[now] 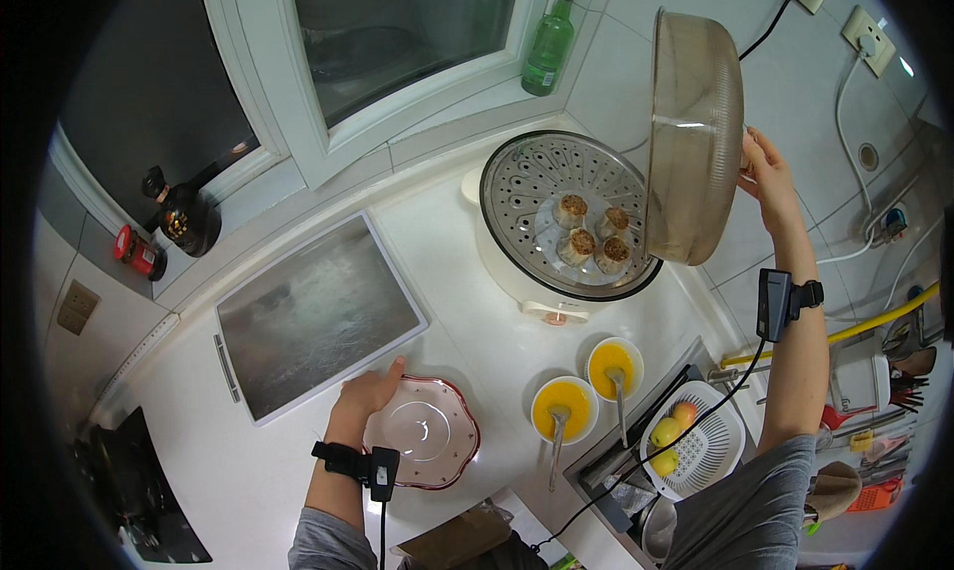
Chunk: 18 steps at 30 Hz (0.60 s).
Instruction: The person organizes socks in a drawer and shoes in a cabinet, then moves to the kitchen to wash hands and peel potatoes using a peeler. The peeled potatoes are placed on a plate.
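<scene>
My right hand point(768, 171) grips the handle of a tinted plastic steamer lid point(693, 138), held upright on edge at the right side of the electric steamer point(503, 253). Several open-topped dumplings point(576, 246) sit on a round white liner on the perforated metal steaming tray point(522, 175). My left hand point(370, 391) rests at the upper left rim of a pink scalloped bowl point(421, 436); whether its fingers grip the rim I cannot tell. Two small white bowls of yellow liquid, a nearer one point(564, 411) and a farther one point(615, 369), each hold a spoon.
A framed panel point(320, 316) lies on the white counter left of the steamer. The sink at lower right holds a white colander point(715, 451) with fruit. A green bottle point(549, 44), a dark bottle point(190, 223) and a red-lidded jar point(139, 253) line the sill.
</scene>
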{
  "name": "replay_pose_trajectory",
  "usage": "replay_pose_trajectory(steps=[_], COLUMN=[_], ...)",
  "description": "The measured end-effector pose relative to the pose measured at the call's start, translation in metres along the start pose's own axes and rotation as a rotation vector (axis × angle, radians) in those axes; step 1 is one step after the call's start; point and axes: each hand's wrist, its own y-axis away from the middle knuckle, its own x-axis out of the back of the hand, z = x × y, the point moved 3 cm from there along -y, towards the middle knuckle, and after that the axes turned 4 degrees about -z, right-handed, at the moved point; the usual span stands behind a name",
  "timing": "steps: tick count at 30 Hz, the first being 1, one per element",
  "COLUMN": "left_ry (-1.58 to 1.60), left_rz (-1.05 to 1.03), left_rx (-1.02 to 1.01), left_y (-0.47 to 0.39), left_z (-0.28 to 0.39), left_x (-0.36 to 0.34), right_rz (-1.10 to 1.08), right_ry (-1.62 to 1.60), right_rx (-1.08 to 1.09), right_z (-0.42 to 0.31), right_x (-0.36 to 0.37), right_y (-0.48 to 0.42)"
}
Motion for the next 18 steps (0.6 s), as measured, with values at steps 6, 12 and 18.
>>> replay_pose_trajectory(steps=[6,12,18], left_ry=[0.019,0.019,0.034], left_rz=[-0.013,-0.011,-0.007], left_rx=[-0.011,-0.012,-0.005], left_y=[0.0,-0.007,0.0], left_z=[0.0,-0.003,0.001], left_x=[-0.001,-0.002,0.0], right_rz=[-0.029,-0.011,-0.068], right_ry=[0.085,0.064,0.163], right_rx=[0.007,0.011,0.012], right_z=[-0.001,-0.001,-0.003], right_x=[0.001,-0.002,-0.017], right_y=[-0.001,-0.001,0.004])
